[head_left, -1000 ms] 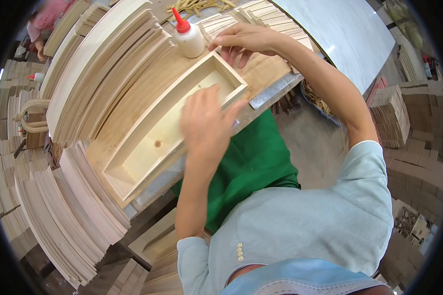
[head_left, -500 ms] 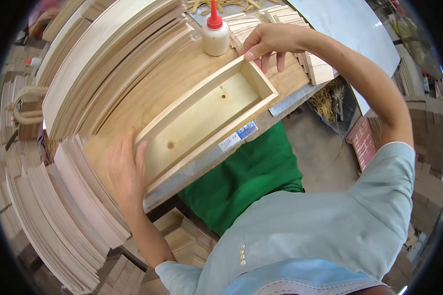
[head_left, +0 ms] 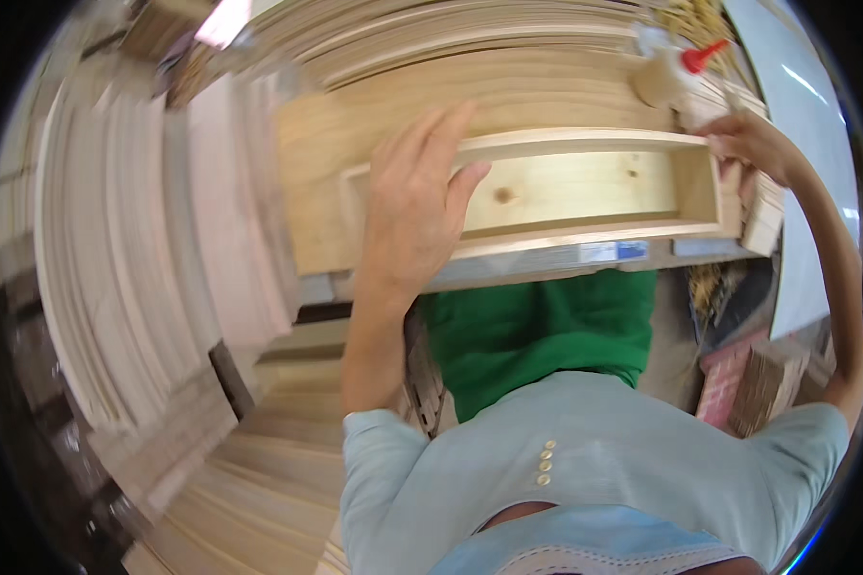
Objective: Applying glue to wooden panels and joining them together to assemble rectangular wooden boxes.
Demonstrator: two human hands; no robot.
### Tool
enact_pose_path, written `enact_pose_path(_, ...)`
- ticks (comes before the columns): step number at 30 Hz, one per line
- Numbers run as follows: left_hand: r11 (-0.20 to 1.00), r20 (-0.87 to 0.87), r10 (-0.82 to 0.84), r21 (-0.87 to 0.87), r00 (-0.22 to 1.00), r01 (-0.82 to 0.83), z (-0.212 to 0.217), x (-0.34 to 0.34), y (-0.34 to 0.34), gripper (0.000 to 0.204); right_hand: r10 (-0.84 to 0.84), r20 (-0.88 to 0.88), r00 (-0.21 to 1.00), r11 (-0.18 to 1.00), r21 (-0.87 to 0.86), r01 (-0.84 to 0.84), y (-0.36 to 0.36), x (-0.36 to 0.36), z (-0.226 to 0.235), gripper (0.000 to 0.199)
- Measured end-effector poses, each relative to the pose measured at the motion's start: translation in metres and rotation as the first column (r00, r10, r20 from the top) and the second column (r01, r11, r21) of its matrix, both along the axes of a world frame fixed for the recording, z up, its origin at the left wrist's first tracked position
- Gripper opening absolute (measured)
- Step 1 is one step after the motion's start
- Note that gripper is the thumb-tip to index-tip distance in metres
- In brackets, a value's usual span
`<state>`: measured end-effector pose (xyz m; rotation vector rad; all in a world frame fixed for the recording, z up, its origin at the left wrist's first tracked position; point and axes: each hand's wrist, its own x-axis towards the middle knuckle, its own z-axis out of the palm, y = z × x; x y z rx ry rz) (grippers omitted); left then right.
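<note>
A long, shallow open wooden box (head_left: 702, 192) lies on a wooden board (head_left: 326, 201) along the bench's front edge. Knots show in its pale floor. My left hand (head_left: 417, 196) reaches over the box's left part, fingers stretched and thumb spread, holding nothing; whether it touches the wood I cannot tell. It hides some of that end. At the back right corner, my right hand (head_left: 753, 149) grips the box's rim between thumb and fingers, somewhat blurred. Just behind that corner is a white glue bottle (head_left: 664, 81) with a red nozzle.
Stacks of thin wooden boards (head_left: 230, 201) stand to the left, and more stacked strips (head_left: 470, 34) run along the back. Short wood pieces (head_left: 762, 216) lie beside my right hand. A pale sheet-like surface (head_left: 801, 115) is at far right. Green cloth (head_left: 547, 326) covers my lap.
The view has swung left, so the box now lies nearly level across it. My left hand has lifted from outside the box's left end to over it. My right hand stays at the corner.
</note>
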<state>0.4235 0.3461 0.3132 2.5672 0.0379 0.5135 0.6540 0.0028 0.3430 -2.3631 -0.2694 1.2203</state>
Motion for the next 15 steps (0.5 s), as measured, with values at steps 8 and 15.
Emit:
enact_pose_path(8,0.413,-0.199,0.285,-0.857,0.938,-0.308,-0.039,-0.064,0.091,0.039,-0.041,-0.037,0.998,0.994,0.098,0.045,0.008,-0.006,-0.011,0.04)
enact_pose_path(15,0.561,-0.282,0.294,-0.723,0.913,-0.404,-0.042,-0.05,0.07,0.034,-0.061,0.028,0.998,0.991,0.122,0.057,0.002,-0.015,-0.019,0.043)
